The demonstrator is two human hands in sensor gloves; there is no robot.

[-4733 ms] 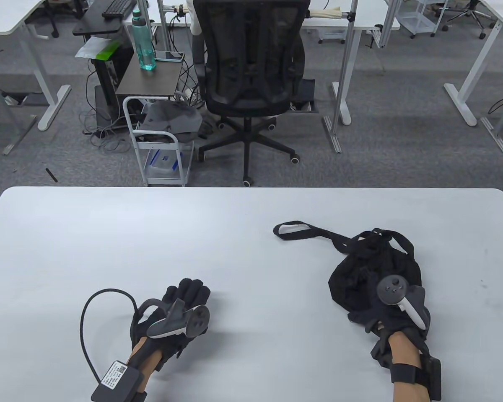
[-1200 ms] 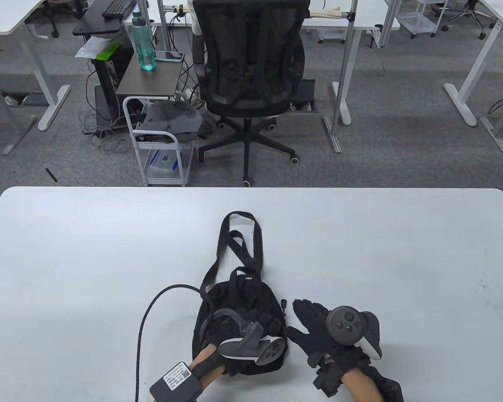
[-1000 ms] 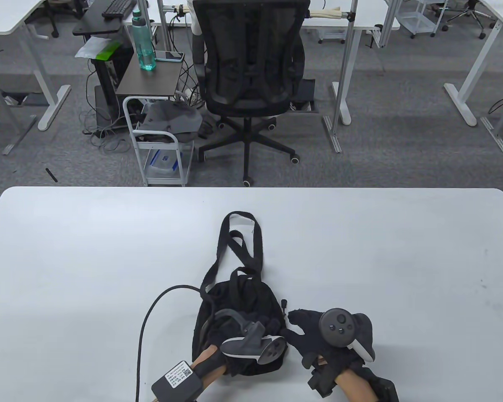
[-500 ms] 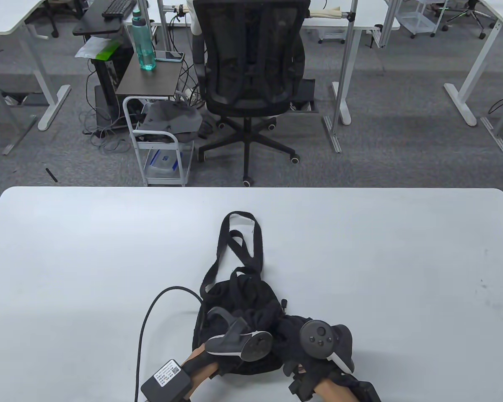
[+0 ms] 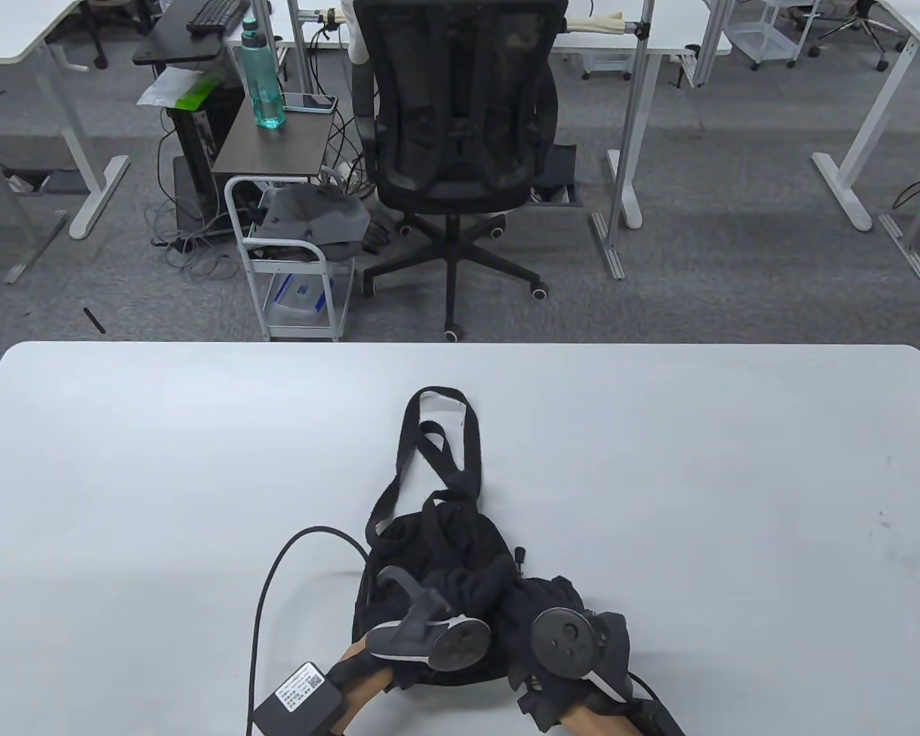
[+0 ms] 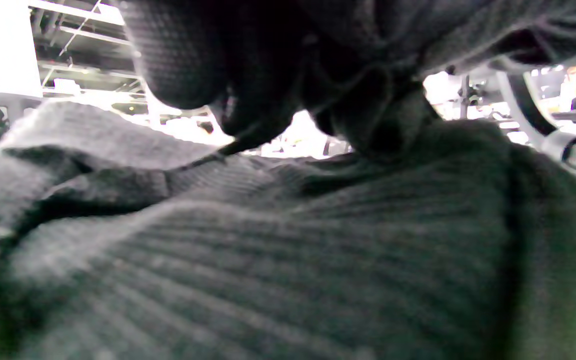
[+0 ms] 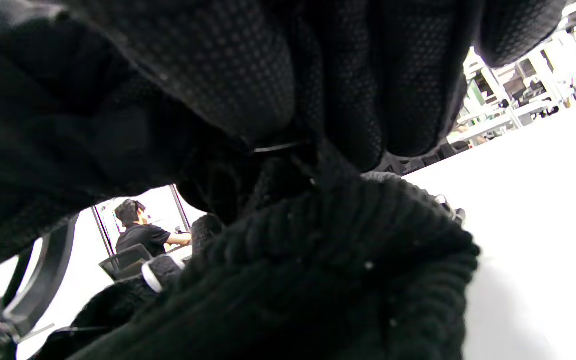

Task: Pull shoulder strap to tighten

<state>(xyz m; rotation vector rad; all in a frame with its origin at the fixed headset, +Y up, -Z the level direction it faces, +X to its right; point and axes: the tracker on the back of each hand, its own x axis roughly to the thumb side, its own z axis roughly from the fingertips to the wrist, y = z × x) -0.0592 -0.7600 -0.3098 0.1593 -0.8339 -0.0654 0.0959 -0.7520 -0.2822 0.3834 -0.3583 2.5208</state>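
We see the black bag on the bench near its near edge, its shoulder strap stretched toward the far side. Our left hand and right hand both rest on its fabric; whether they grip it we cannot tell.

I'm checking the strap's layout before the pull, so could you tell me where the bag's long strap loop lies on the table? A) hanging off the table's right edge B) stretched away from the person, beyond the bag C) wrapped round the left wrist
B: the strap loop stretches from the black bag toward the table's far edge.
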